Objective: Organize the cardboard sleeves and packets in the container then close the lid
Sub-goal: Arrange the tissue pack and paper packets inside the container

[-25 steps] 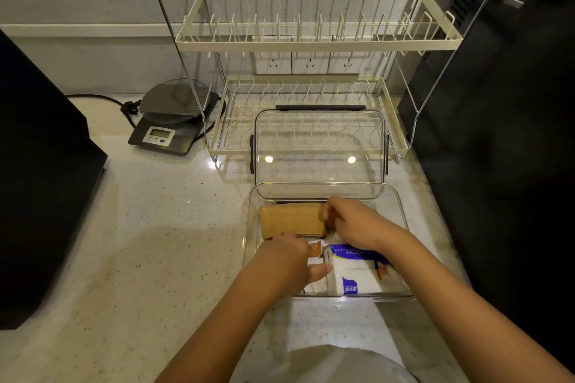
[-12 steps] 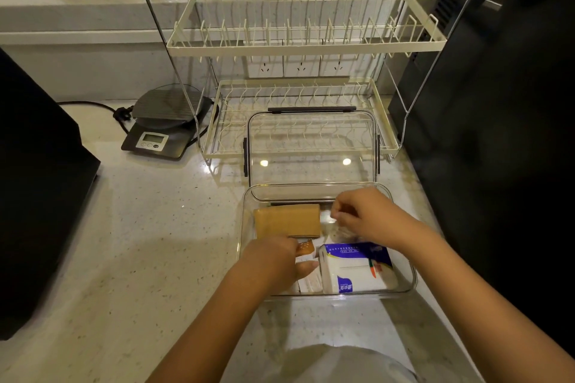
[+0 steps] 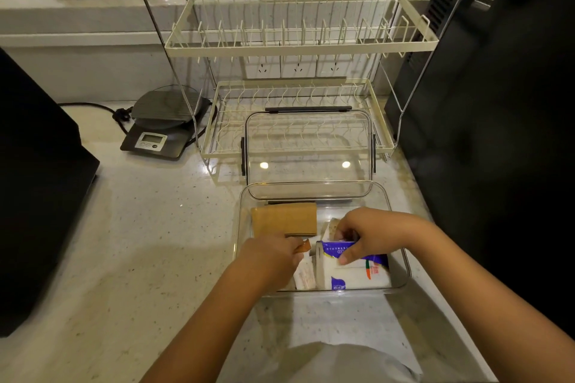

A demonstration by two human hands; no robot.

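A clear plastic container (image 3: 401, 246) sits on the counter with its clear lid (image 3: 308, 149) standing upright at the back. Brown cardboard sleeves (image 3: 283, 218) lie flat in its back left corner. A white packet with a blue band (image 3: 354, 270) stands in the front right. My right hand (image 3: 370, 233) grips the top edge of that white packet. My left hand (image 3: 269, 255) is inside the front left, fingers closed on small orange and white packets (image 3: 305, 270).
A two-tier cream dish rack (image 3: 298, 47) stands right behind the lid. A kitchen scale (image 3: 161, 127) with a cord sits back left. Black appliances flank the counter: one at the left (image 3: 34, 196), a tall one at the right (image 3: 497, 134).
My right hand has moved from the cardboard sleeves forward and right onto the white packet. The left hand stays at the small packets. The camera view shifted slightly.
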